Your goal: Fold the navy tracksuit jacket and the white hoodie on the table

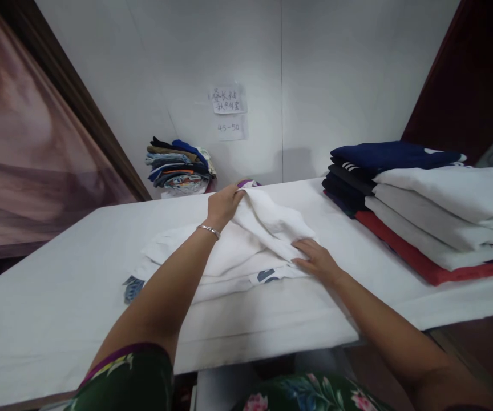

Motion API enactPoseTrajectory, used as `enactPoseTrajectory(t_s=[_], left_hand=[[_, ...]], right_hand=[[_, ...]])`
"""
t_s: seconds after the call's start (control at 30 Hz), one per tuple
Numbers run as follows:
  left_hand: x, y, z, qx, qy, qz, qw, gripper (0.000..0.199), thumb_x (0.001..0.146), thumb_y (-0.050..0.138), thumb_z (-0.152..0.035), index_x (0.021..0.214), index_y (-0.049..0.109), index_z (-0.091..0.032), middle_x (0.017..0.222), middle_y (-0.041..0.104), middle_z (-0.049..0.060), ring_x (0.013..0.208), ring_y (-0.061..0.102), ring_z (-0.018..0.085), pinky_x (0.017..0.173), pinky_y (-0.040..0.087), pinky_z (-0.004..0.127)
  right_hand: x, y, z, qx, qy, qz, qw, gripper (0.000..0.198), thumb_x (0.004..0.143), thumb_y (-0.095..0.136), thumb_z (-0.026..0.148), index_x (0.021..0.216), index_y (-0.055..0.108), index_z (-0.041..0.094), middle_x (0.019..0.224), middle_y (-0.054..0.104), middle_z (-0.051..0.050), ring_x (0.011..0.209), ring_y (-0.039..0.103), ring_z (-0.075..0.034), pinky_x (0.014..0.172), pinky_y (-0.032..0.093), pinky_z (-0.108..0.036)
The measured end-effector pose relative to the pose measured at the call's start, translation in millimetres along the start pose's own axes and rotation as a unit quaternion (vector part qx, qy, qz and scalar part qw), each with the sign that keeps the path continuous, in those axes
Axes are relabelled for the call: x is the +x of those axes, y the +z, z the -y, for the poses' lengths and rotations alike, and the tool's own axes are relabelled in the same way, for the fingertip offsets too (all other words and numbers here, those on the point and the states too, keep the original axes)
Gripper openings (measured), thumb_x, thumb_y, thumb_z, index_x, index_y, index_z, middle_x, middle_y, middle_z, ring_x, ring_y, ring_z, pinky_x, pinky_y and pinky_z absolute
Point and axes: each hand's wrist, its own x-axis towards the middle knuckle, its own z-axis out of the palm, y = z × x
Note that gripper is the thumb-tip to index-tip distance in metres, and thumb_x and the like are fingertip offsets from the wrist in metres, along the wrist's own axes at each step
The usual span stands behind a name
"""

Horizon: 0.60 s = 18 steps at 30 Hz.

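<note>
A white garment (229,251), partly folded, lies on the white-covered table in front of me. A dark print shows on its near edge, and a bit of blue denim-like cloth (134,289) peeks out at its left side. With closed fingers, my left hand (224,206) grips the far part of the garment and lifts it a little. On the garment's right edge rests my right hand (316,258), its fingers stretched out and apart. Whether anything lies under the garment is hidden.
To the right stand stacks of folded clothes: dark blue ones (392,155) and white ones (447,194), with red cloth (426,268) beneath. Another folded pile (180,165) is beyond the far edge. Paper notes (228,108) hang on the wall. A pink curtain (36,137) hangs at left.
</note>
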Motion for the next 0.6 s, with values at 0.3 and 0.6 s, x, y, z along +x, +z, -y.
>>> enactPoseTrajectory(t_s=[0.3,0.6], left_hand=[[-19,24,41,-0.036,-0.042,0.017,0.998,0.032,0.093,0.038,-0.045,0.083,0.059,-0.022,0.078,0.065,0.005,0.077,0.059,0.022,0.063,0.031,0.028],[-85,50,107,-0.224,-0.173,0.201,0.938,0.029,0.082,0.049,-0.046,0.071,0.059,-0.021,0.073,0.065,0.003,0.07,0.058,0.018,0.062,0.04,0.027]], right_hand=[[0,3,-1,-0.036,0.024,-0.003,0.999,0.03,0.094,0.041,0.037,0.096,0.068,0.024,0.093,0.069,-0.008,0.088,0.063,-0.022,0.075,0.051,-0.034],[8,-4,17,0.033,0.03,0.004,0.999,0.026,0.093,0.045,0.037,0.092,0.068,0.024,0.091,0.068,-0.006,0.087,0.063,-0.021,0.078,0.051,-0.035]])
